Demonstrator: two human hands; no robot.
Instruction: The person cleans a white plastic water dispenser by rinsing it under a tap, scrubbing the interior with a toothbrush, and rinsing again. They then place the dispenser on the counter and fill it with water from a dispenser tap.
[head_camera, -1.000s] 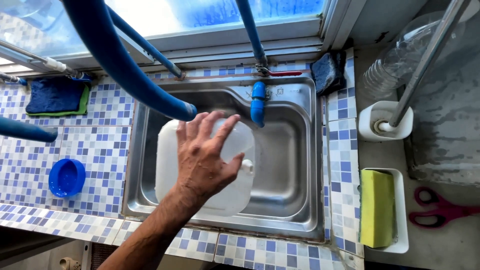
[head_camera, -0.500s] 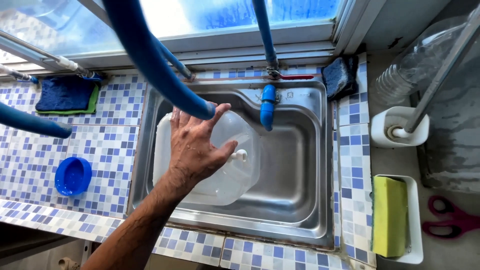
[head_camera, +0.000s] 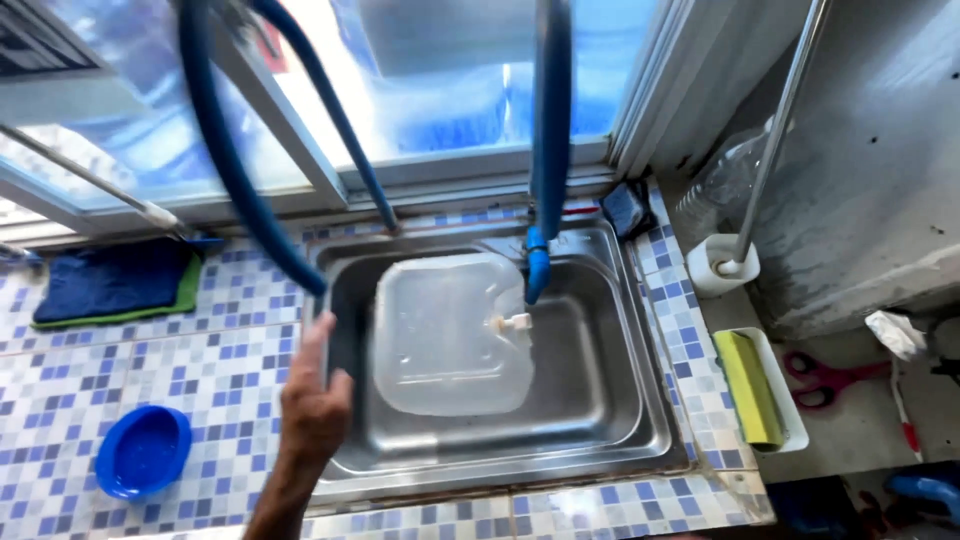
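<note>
Head view shows the change plainly: half a second ago a hand lay spread on top of the translucent plastic container, and now that hand (head_camera: 315, 405) has come off it and sits over the left rim of the steel sink (head_camera: 610, 400), touching nothing that I can make out. From the way the forearm comes up from the lower left I take it for the left hand, though that is a judgement; the right hand is out of sight. The translucent plastic container (head_camera: 450, 335) now lies by itself flat on the sink floor, toward the left and back of the basin, its small white cap (head_camera: 512, 323) pointing right, just beside the blue end of the tap pipe (head_camera: 538, 268) that hangs down from the window side. So the container reads as released and resting unaided. The hand is raised edge-on, fingers straight, close together and pointing up toward the thick blue hose (head_camera: 240, 190) that curves down just above them; the thumb sits a little apart, and nothing is gripped. On the tiled counter to the left sit a blue bowl (head_camera: 143, 452) and a folded blue cloth (head_camera: 115, 282). To the right of the sink a yellow-green sponge (head_camera: 752, 388) lies in a white tray, with red-handled scissors (head_camera: 830, 380) beyond it.
</note>
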